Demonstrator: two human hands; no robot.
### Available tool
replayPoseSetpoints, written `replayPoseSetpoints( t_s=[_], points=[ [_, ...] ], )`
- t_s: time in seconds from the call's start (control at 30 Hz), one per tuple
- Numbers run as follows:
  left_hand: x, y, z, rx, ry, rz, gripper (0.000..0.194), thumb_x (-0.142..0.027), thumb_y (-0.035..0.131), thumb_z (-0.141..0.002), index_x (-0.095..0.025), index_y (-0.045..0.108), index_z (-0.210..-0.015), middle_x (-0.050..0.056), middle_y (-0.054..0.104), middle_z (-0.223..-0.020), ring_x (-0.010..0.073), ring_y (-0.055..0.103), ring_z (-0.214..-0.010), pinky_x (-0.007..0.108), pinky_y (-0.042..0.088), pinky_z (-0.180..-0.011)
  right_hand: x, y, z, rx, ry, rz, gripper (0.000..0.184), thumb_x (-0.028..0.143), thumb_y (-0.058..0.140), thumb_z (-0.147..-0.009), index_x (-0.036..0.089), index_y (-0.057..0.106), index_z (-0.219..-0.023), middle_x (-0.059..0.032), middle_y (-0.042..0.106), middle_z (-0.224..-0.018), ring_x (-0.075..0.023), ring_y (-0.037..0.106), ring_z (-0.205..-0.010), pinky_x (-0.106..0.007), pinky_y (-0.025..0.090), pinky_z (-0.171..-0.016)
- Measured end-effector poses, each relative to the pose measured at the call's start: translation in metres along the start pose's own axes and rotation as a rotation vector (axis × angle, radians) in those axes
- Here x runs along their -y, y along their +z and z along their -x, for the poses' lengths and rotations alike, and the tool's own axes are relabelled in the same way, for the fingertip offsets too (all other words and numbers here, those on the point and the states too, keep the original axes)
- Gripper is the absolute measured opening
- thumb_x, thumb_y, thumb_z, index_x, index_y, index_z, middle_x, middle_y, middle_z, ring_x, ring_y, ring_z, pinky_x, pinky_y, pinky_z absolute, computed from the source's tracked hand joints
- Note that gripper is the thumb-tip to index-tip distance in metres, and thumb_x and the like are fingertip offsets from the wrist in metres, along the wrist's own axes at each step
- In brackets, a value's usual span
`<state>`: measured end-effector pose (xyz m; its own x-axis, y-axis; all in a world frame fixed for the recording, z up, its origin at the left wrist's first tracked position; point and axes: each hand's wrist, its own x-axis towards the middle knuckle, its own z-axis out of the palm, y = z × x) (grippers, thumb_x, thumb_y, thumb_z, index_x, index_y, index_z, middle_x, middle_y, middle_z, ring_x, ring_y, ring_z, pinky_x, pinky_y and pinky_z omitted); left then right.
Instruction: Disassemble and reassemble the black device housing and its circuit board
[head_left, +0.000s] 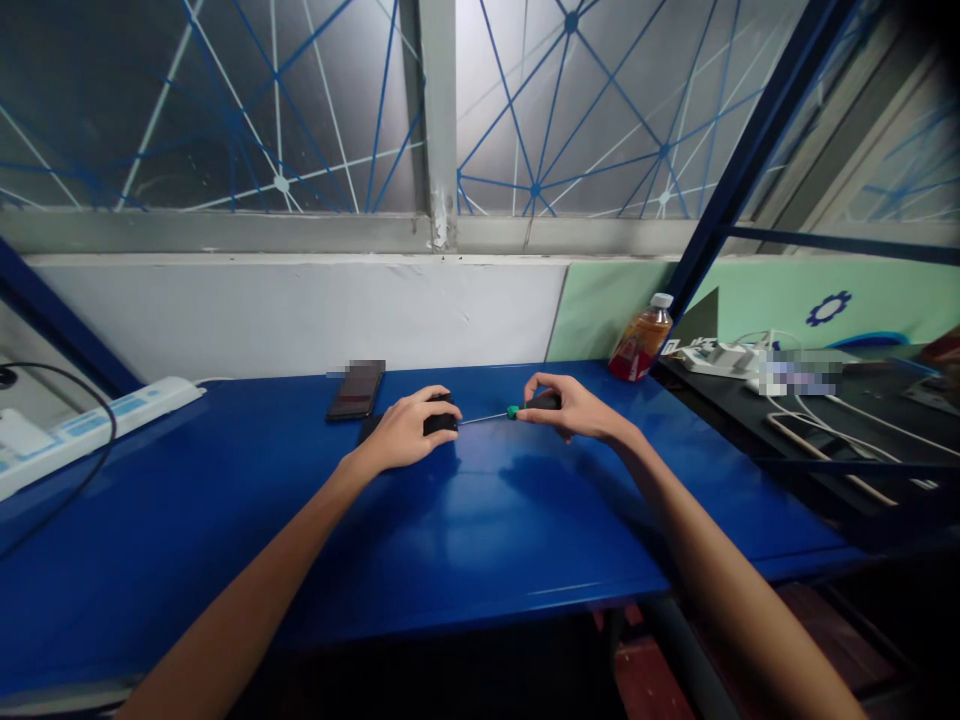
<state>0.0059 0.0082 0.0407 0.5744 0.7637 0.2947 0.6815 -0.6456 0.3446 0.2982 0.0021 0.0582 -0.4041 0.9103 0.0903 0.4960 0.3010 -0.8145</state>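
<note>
My left hand (pixel 409 430) is closed over a small black object (pixel 440 421) that rests on the blue table (pixel 480 530). My right hand (pixel 570 405) pinches the black handle of a small screwdriver (pixel 512 411) with a green collar. Its thin metal shaft runs left and its tip meets the black object. Both hands are near the far middle of the table, about a hand's width apart.
A dark phone (pixel 355 390) lies flat just behind my left hand. A bottle of orange drink (pixel 641 340) stands at the back right. A white power strip (pixel 90 425) and a black cable lie at the left. Chargers and white cables cover the dark bench (pixel 825 410) to the right.
</note>
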Motion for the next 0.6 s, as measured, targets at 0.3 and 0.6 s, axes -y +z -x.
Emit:
replayPoseSetpoints(
  t_s=[0.3, 0.6],
  points=[
    [-0.0056, 0.0037, 0.0011, 0.032, 0.022, -0.045, 0.023, -0.038, 0.061, -0.087, -0.029, 0.069, -0.106, 0.007, 0.051, -0.136, 0.0292, 0.057, -0.114, 0.046, 0.043, -0.099, -0.0013, 0.0001, -0.0015, -0.060, 0.001, 0.079, 0.052, 0.063, 0.055, -0.081, 0.015, 0.059, -0.062, 0.0028, 0.046, -0.045, -0.0074, 0.038, -0.040, -0.022, 0.028, -0.041],
    [-0.0038, 0.0083, 0.0000, 0.098, 0.035, 0.003, 0.049, -0.042, 0.067, -0.080, -0.033, 0.056, -0.128, 0.006, 0.053, -0.137, 0.0308, 0.053, -0.121, 0.046, 0.041, -0.101, -0.0042, -0.0020, -0.0036, -0.029, 0.008, 0.133, 0.060, 0.067, 0.052, -0.080, 0.013, 0.065, -0.059, 0.0027, 0.041, -0.049, -0.0071, 0.028, -0.046, -0.024, 0.023, -0.043]
  ],
)
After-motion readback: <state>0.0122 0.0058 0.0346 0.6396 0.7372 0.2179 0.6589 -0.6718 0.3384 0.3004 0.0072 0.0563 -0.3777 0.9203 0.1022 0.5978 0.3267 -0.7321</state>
